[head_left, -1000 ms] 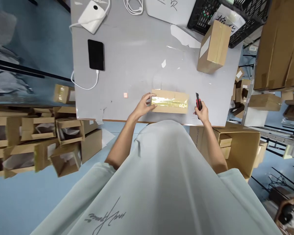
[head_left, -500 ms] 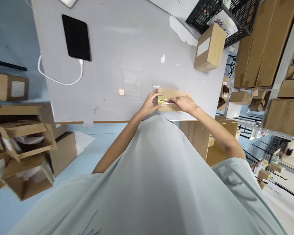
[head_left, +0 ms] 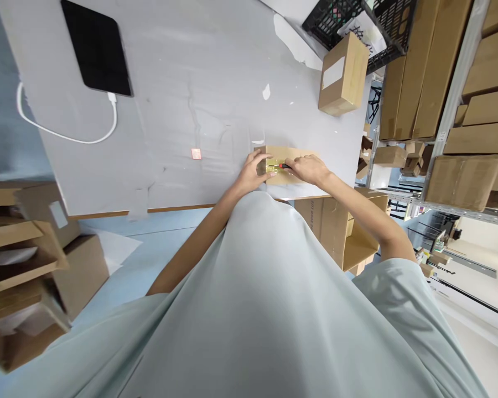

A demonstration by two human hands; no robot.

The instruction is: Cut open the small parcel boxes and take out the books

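Observation:
A small cardboard box (head_left: 292,176) with yellowish tape lies on the grey table (head_left: 170,127) near its front edge. My left hand (head_left: 251,172) grips the left end of this box, its thumb and fingers spread around the corner. Over the top of the box, my right hand (head_left: 309,168) is closed around a red and black tool (head_left: 285,166). The thin tip of the tool points left, over the tape. Whether the tip touches the tape is too small to tell.
A black tablet (head_left: 97,50) with a white cable lies at the back left. Back right are a taped box (head_left: 343,74) and a black crate (head_left: 388,55). Open cartons (head_left: 81,273) stand at the left, another carton (head_left: 323,226) below the table's front edge, shelves of boxes at the right.
The view has shifted, so the table items appear further left. The tool's tip and my right hand sit slightly further left, with both hands still at the box.

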